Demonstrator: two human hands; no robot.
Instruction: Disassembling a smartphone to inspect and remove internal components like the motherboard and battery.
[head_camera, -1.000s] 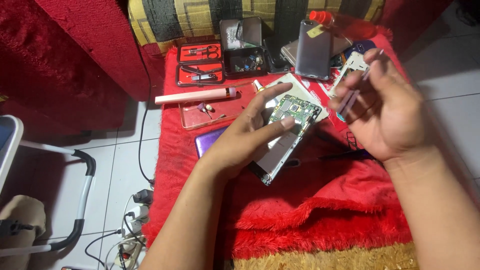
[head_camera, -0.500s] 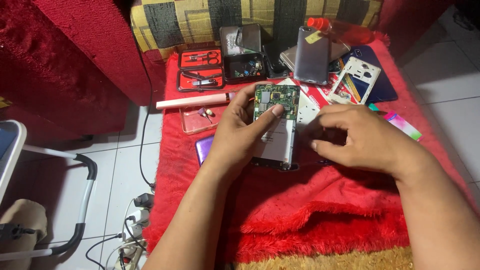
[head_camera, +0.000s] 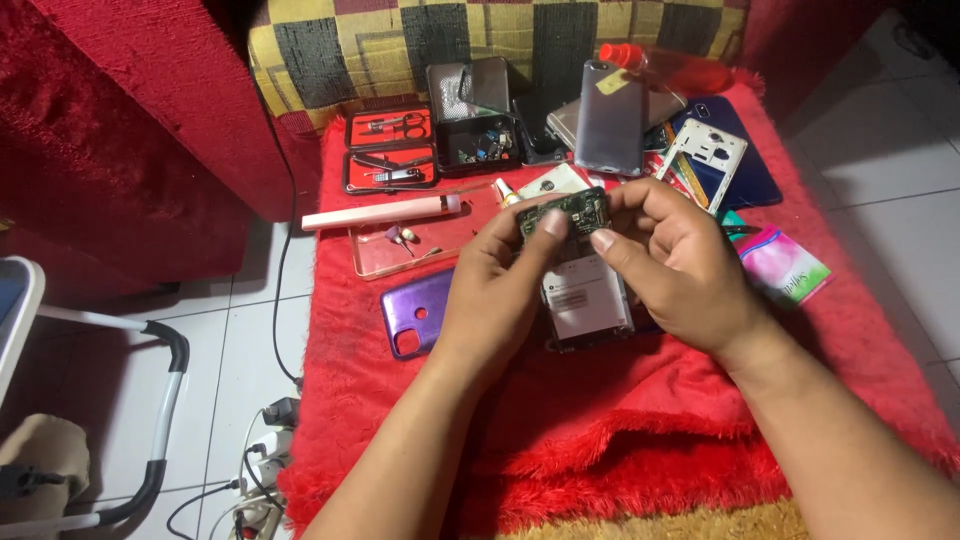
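A small green circuit board (head_camera: 566, 213) is pinched between both my hands above the red rug. My left hand (head_camera: 503, 283) grips its left end with thumb and fingers. My right hand (head_camera: 672, 262) holds its right end. Right below the hands lies an opened phone body (head_camera: 585, 302) with a white battery showing, resting on the rug. A purple phone back cover (head_camera: 417, 312) lies just left of my left wrist.
At the back stand a red tool case (head_camera: 390, 150), a small black parts box (head_camera: 478, 142), a grey phone (head_camera: 610, 115), a white phone frame (head_camera: 706, 156) on a blue cover and a red-capped bottle (head_camera: 668, 66). A pink tube (head_camera: 382, 213) and clear tray (head_camera: 397, 250) lie left. Cables (head_camera: 262, 470) trail on the floor tiles.
The green board has come off the phone body and is lifted between both hands. My right hand moved from the rug up to the board. The phone body now lies flat.
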